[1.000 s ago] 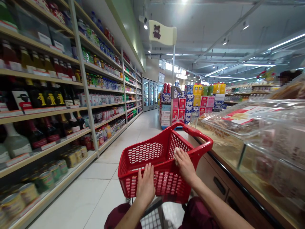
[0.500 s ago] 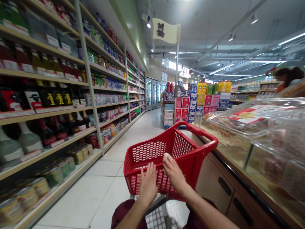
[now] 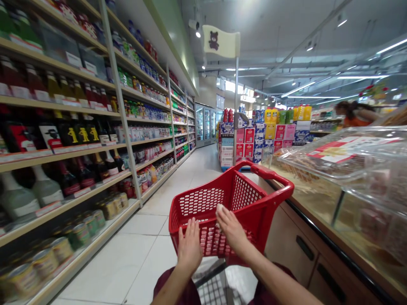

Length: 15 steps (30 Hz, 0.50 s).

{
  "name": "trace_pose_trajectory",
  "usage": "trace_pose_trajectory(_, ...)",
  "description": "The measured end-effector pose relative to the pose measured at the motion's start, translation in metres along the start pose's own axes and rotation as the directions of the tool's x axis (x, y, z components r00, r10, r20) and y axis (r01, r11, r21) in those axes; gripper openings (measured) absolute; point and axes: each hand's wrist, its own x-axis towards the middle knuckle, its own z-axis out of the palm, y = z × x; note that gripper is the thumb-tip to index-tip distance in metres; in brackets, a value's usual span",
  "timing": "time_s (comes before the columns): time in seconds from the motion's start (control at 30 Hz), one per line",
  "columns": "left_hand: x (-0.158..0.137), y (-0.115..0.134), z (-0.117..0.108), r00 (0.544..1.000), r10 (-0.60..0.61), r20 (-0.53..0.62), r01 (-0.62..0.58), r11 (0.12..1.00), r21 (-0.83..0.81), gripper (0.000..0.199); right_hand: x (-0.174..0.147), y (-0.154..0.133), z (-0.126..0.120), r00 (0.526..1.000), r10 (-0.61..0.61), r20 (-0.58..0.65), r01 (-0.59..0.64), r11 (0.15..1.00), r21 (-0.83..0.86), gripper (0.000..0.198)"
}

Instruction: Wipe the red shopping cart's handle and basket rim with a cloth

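A red plastic shopping cart [image 3: 203, 199] with a perforated basket stands in front of me, its handle toward the right. My left hand [image 3: 190, 245] lies flat at the near side of the basket, fingers stretched, holding nothing. Against the near rim, my right hand [image 3: 231, 231] presses a white cloth [image 3: 220, 208]. Only a bit of this cloth shows at the fingertips; whether it is cloth or tissue is unclear. The two hands are apart, with basket wall between them.
Shelves of bottles and cans [image 3: 79, 135] line the left. On the right is a wooden counter [image 3: 288, 237] with clear plastic food boxes [image 3: 352, 148]. Stacked drink cartons [image 3: 249, 144] and a pole with a bear flag [image 3: 221, 41] stand ahead. A person [image 3: 359, 112] leans beyond the counter.
My left hand has slid left along the basket's near side, away from my right hand. My right hand has shifted slightly left along the rim. The person beyond the counter now appears lower and further left.
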Motion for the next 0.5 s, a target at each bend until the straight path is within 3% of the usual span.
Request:
trace_pose_trajectory(0.13, -0.002, -0.011, 0.001, 0.999, -0.031, 0.015, 0.031, 0.999, -0.008, 0.074, 0.002, -0.002, 0.003, 0.985, 0.168, -0.045, -0.167, 0.986, 0.018, 0.037)
trace_pose_trajectory(0.3, -0.008, -0.024, 0.001, 0.999, -0.021, 0.023, 0.022, 1.0, -0.012, 0.072, 0.009, -0.047, 0.024, 0.995, -0.066, -0.072, 0.077, 0.984, 0.159, 0.035)
trace_pose_trajectory(0.5, -0.021, -0.051, 0.004, 0.991, -0.124, 0.055, 0.125, 0.992, -0.014, 0.07, 0.021, -0.059, 0.03, 0.998, 0.056, -0.022, -0.052, 0.986, 0.159, 0.038)
